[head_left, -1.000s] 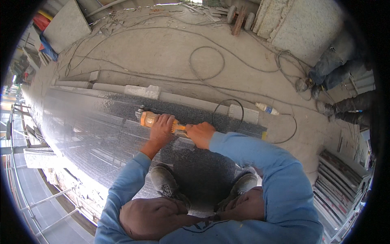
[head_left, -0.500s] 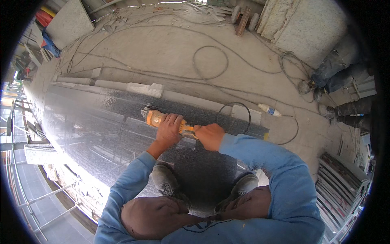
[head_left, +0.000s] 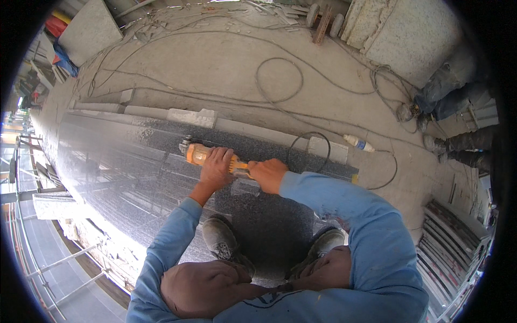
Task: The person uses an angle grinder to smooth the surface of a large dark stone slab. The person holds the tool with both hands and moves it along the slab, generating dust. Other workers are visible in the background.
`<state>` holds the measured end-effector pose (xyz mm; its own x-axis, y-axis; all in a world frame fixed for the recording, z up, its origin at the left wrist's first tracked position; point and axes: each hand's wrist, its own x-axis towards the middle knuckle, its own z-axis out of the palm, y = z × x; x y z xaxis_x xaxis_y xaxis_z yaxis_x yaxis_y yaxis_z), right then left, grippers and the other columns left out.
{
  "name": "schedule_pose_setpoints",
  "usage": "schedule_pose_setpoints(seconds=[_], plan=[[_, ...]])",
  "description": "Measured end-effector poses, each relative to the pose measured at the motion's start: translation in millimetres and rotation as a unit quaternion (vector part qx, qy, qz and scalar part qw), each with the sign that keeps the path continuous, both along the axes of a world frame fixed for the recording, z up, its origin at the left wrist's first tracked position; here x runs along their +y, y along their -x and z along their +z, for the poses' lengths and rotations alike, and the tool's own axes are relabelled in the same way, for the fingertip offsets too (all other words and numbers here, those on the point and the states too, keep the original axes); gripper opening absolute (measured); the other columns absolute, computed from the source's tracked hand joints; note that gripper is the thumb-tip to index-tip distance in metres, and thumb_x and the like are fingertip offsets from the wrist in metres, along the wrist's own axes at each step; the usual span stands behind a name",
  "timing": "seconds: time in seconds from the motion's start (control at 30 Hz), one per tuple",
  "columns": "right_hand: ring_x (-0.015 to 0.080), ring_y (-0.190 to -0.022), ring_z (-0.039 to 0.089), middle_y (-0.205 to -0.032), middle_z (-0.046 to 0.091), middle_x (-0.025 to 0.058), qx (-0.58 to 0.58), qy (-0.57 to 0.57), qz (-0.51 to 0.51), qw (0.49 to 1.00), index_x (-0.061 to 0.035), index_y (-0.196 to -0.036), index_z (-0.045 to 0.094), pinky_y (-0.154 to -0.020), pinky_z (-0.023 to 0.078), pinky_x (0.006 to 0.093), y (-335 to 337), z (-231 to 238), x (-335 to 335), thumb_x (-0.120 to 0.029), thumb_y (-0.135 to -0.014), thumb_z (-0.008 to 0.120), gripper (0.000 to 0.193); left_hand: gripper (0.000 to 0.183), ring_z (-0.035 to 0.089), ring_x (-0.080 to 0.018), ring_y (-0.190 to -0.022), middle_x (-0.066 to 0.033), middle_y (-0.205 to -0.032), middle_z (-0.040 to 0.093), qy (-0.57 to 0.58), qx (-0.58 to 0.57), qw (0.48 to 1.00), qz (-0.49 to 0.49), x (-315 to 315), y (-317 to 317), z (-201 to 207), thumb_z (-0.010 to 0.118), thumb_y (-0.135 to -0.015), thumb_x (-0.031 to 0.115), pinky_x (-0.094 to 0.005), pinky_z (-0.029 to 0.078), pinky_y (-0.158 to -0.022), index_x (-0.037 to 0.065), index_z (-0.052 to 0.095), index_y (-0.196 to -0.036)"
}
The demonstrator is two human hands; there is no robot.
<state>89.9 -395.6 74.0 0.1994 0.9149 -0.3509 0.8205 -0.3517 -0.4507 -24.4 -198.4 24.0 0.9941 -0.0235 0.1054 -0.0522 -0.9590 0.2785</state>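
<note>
Both my hands grip an orange angle grinder (head_left: 197,154) held over a dark, polished stone slab (head_left: 107,161). My left hand (head_left: 217,166) wraps round its body behind the metal head. Further back, my right hand (head_left: 268,174) is closed round the rear handle. The grinder's head points left, at or just above the far part of the slab; whether its disc touches the stone I cannot tell. A black power cord (head_left: 291,148) loops away behind my right hand. Whitish dust and streaks lie over the slab's left part.
My shoes (head_left: 219,237) rest on the slab. Pale stone blocks (head_left: 192,117) line its far edge. A white and blue plug connector (head_left: 358,143) and long cables (head_left: 280,100) lie on the dusty floor. Stacked slabs (head_left: 449,242) stand at right, large pale slabs (head_left: 412,40) at far right.
The grinder and both hands have shifted a little to the left and slightly farther from me along the slab. My grip looks the same.
</note>
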Motion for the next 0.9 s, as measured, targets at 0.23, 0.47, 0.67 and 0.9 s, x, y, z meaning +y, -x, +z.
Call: schedule_pose_setpoints(seconds=[0.23, 0.47, 0.67, 0.9], plan=[[0.0339, -0.081, 0.073, -0.087, 0.071, 0.0187, -0.003, -0.043, 0.009, 0.999, 0.0056, -0.111, 0.056, -0.067, 0.057, 0.0439, 2.0, -14.9, 18.5, -0.002, -0.082, 0.067, 0.032, 0.068, 0.057, -0.0372, -0.110, -0.0158, -0.112, 0.059, -0.004, -0.003, 1.000, 0.001, 22.6, 3.2, -9.1, 0.082, -0.058, 0.007, -0.0500, 0.042, -0.103, 0.004, 0.053, -0.120], [0.0312, -0.084, 0.074, -0.092, 0.072, 0.0155, -0.018, -0.052, 0.004, 0.998, 0.0011, -0.107, 0.062, -0.069, 0.059, 0.0439, 7.8, -26.5, 38.5, -0.008, -0.090, 0.060, 0.020, 0.073, 0.057, -0.0372, -0.109, -0.0145, -0.113, 0.059, -0.006, 0.013, 1.000, 0.013, 40.5, 6.0, -8.3, 0.084, -0.055, 0.008, -0.0492, 0.044, -0.101, 0.006, 0.054, -0.120], [0.0307, -0.087, 0.073, -0.095, 0.072, 0.0159, -0.011, -0.043, -0.001, 0.999, 0.0012, -0.108, 0.061, -0.071, 0.058, 0.0425, 10.8, -30.7, 51.5, -0.008, -0.087, 0.064, 0.023, 0.073, 0.056, -0.0392, -0.110, -0.0150, -0.116, 0.060, 0.002, -0.002, 1.000, 0.011, 49.8, 6.5, -8.7, 0.085, -0.053, 0.006, -0.0487, 0.045, -0.098, 0.007, 0.055, -0.120], [0.0321, -0.086, 0.073, -0.092, 0.071, 0.0173, 0.005, -0.017, -0.006, 1.000, 0.0025, -0.110, 0.058, -0.071, 0.058, 0.0424, 8.3, -14.8, 38.1, -0.007, -0.084, 0.067, 0.029, 0.070, 0.057, -0.0361, -0.110, -0.0145, -0.114, 0.059, -0.004, 0.007, 1.000, 0.007, 33.4, 6.2, 0.1, 0.085, -0.058, 0.008, -0.0493, 0.043, -0.103, 0.006, 0.054, -0.120]])
